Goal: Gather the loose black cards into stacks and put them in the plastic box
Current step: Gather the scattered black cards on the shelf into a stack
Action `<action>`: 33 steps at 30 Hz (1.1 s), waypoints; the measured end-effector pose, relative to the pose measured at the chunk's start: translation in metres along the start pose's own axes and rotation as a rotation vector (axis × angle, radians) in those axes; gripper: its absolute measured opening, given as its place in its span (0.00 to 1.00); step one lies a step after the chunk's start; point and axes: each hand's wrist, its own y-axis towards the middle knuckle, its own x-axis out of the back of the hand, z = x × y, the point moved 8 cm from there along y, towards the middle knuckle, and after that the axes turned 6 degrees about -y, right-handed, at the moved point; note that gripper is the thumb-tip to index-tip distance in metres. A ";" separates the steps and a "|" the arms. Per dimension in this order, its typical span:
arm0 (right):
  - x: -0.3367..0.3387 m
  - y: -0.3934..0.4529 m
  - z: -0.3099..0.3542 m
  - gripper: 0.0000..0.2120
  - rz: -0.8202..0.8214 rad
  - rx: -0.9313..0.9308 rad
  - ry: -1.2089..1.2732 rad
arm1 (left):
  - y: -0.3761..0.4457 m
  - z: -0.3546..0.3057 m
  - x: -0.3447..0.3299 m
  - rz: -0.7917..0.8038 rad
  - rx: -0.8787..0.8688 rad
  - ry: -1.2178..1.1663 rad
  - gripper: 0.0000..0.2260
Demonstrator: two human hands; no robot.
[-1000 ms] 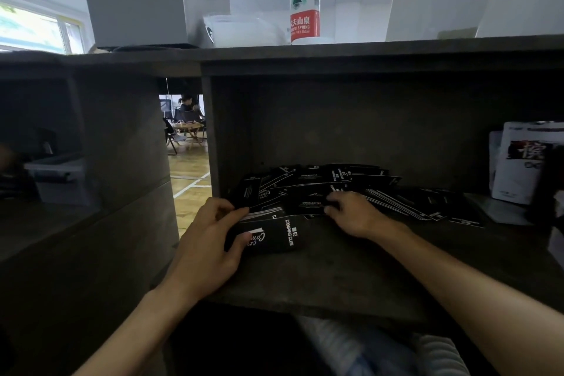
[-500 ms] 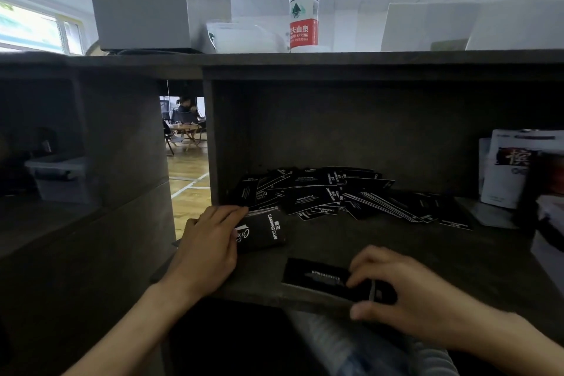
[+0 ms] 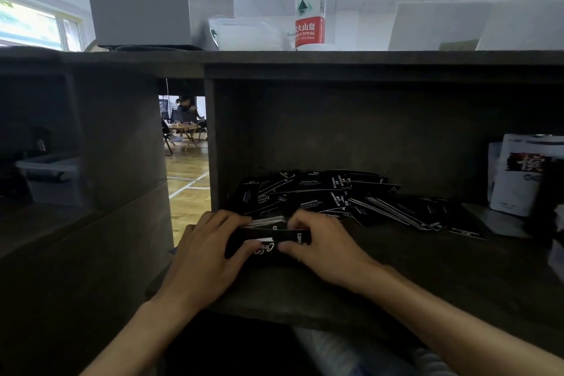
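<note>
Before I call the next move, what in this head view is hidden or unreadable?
- Small stack of black cards: its thickness and side edges are covered by the left hand and right hand.
- Loose pile of black cards: count unclear; the cards overlap in a dark shelf.
- Clear plastic box: contents lost in shadow, far left.
- White printed packets: cut off by the right edge.

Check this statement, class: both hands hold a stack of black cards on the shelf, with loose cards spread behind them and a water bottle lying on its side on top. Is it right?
One detail is wrong. In the head view the water bottle stands upright on top, not on its side. The rest holds: the left hand and right hand hold the stack on the shelf, with loose cards behind.
</note>
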 end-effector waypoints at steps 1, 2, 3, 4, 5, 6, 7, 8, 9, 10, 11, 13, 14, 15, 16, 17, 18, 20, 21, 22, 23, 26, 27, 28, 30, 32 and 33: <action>0.002 0.009 -0.003 0.09 -0.044 -0.034 0.095 | 0.001 0.003 -0.001 -0.006 -0.005 -0.007 0.21; 0.009 0.019 -0.010 0.10 -0.107 -0.072 0.163 | 0.001 0.005 -0.001 -0.016 -0.014 -0.019 0.20; 0.016 0.031 -0.022 0.11 -0.147 -0.113 0.166 | 0.001 0.006 -0.001 -0.029 -0.024 -0.030 0.19; 0.022 0.044 -0.036 0.12 -0.136 -0.151 0.106 | 0.001 0.007 0.000 -0.044 -0.033 -0.039 0.17; 0.024 0.056 -0.050 0.15 -0.067 -0.175 -0.014 | 0.000 0.007 0.000 -0.056 -0.038 -0.045 0.16; 0.019 0.065 -0.066 0.19 0.033 -0.196 -0.165 | 0.000 0.007 0.000 -0.062 -0.042 -0.047 0.16; 0.011 0.068 -0.081 0.23 0.142 -0.218 -0.309 | 0.000 0.008 0.000 -0.063 -0.048 -0.040 0.16; 0.003 0.068 -0.093 0.26 0.236 -0.231 -0.415 | -0.001 0.008 -0.001 -0.059 -0.051 -0.029 0.17; -0.004 0.063 -0.099 0.27 0.290 -0.217 -0.477 | -0.001 0.008 -0.002 -0.050 -0.053 -0.017 0.19; -0.006 0.053 -0.098 0.28 0.297 -0.171 -0.503 | -0.001 0.008 -0.003 -0.043 -0.053 -0.004 0.20; -0.004 0.039 -0.092 0.27 0.276 -0.119 -0.498 | -0.001 0.009 -0.004 -0.037 -0.050 0.011 0.21; 0.008 -0.001 -0.075 0.28 0.223 -0.051 -0.452 | -0.001 0.008 -0.005 -0.030 -0.039 0.038 0.21; 0.015 -0.024 -0.065 0.31 0.225 -0.035 -0.425 | -0.001 0.008 -0.006 -0.030 -0.034 0.054 0.22; 0.021 -0.049 -0.054 0.35 0.243 -0.014 -0.409 | -0.001 0.007 -0.006 -0.028 -0.030 0.072 0.23; 0.025 -0.072 -0.045 0.37 0.276 -0.001 -0.420 | -0.001 0.007 -0.007 -0.019 -0.029 0.087 0.24; 0.029 -0.092 -0.035 0.37 0.305 0.030 -0.472 | -0.001 0.006 -0.008 -0.012 -0.026 0.099 0.25; 0.030 -0.108 -0.028 0.35 0.332 0.072 -0.554 | -0.001 0.007 -0.008 -0.010 -0.021 0.107 0.25; 0.033 -0.128 -0.014 0.26 0.304 0.150 -0.615 | -0.001 0.007 -0.008 -0.007 -0.018 0.107 0.25; 0.038 -0.130 -0.005 0.20 0.216 0.211 -0.587 | -0.001 0.007 -0.008 -0.004 -0.017 0.100 0.25; 0.044 -0.129 0.001 0.14 0.116 0.240 -0.510 | -0.001 0.007 -0.008 -0.002 -0.017 0.087 0.26; 0.049 -0.123 0.005 0.10 0.035 0.241 -0.407 | -0.002 0.007 -0.008 -0.002 -0.016 0.065 0.26; 0.047 -0.082 0.012 0.06 -0.084 0.195 -0.283 | -0.002 0.005 -0.003 -0.020 0.005 -0.048 0.26; 0.041 -0.064 0.014 0.05 -0.098 0.168 -0.259 | -0.002 0.004 -0.001 -0.026 0.016 -0.089 0.27; 0.034 -0.047 0.013 0.06 -0.104 0.126 -0.220 | -0.002 0.003 0.001 -0.023 0.023 -0.113 0.30; 0.020 -0.022 0.011 0.12 -0.115 0.028 -0.119 | 0.000 0.002 0.001 0.003 0.023 -0.090 0.31; 0.010 -0.009 0.012 0.18 -0.142 -0.020 -0.066 | 0.001 0.004 -0.001 0.002 0.017 -0.055 0.27; 0.007 -0.006 0.013 0.19 -0.147 -0.021 -0.047 | 0.002 0.006 -0.001 -0.006 0.017 -0.058 0.25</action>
